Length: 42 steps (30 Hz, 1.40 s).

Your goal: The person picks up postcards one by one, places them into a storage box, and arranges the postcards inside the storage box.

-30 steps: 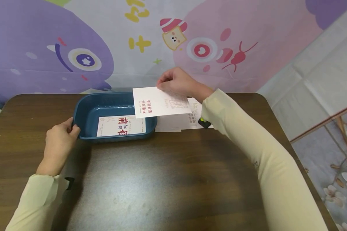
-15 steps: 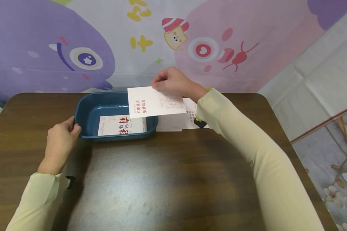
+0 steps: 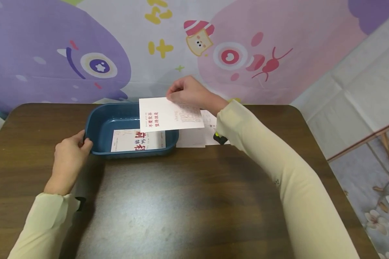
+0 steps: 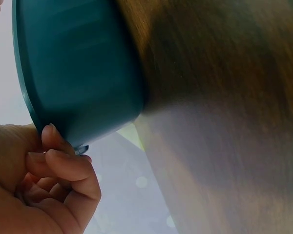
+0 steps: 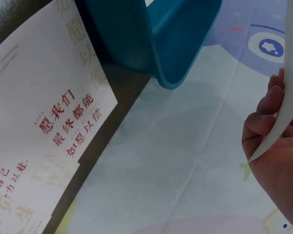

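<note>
A white printed card [image 3: 162,114] hangs above the right end of a dark blue-green plastic tray [image 3: 133,154]. My right hand [image 3: 189,92] pinches that card along its far edge, and in the right wrist view the card [image 5: 288,97] bends between thumb and fingers. Inside the tray lies another card [image 3: 126,140] with large red characters, partly covered by the held one. My left hand [image 3: 68,158] pinches the tray's left rim; in the left wrist view the fingers [image 4: 73,168] curl at the tray's corner.
More white cards [image 3: 192,138] lie overlapping on the brown wooden table [image 3: 181,201], just right of the tray; red and gold characters show on these loose cards [image 5: 53,112] in the right wrist view. Behind the table's far edge hangs a cartoon-printed cloth [image 3: 168,64].
My right hand has carried its card a little leftward, further over the tray. The left hand keeps its grip on the rim. The head view has shifted slightly.
</note>
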### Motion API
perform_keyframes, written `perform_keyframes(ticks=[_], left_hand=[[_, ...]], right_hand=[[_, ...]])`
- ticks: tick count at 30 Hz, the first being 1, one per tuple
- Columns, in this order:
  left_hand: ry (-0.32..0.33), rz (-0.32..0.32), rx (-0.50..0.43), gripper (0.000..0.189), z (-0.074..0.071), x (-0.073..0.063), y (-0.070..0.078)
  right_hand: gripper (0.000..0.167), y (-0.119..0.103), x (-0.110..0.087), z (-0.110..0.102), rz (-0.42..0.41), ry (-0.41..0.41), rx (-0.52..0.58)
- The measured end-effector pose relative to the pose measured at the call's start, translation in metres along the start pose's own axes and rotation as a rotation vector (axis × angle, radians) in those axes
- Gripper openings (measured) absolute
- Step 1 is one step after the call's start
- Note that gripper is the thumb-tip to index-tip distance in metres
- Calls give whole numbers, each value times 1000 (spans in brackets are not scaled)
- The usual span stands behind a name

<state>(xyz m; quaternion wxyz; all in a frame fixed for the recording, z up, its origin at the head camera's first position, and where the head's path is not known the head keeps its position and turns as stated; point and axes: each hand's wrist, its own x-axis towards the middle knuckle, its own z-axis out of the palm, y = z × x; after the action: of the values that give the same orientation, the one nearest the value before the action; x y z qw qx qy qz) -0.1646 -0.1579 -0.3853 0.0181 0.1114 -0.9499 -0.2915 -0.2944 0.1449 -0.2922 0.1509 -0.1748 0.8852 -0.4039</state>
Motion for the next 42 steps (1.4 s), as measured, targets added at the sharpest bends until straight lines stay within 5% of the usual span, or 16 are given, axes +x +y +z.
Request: perform_keyframes(ticks=[16,42], left_hand=[[18,44,-5,46,0,-1,1],[6,27,-18,47,0,-2,2]], right_hand=[[18,-4,7,9,-28,-22,10],[19,-17,17,22,-20,-44,7]])
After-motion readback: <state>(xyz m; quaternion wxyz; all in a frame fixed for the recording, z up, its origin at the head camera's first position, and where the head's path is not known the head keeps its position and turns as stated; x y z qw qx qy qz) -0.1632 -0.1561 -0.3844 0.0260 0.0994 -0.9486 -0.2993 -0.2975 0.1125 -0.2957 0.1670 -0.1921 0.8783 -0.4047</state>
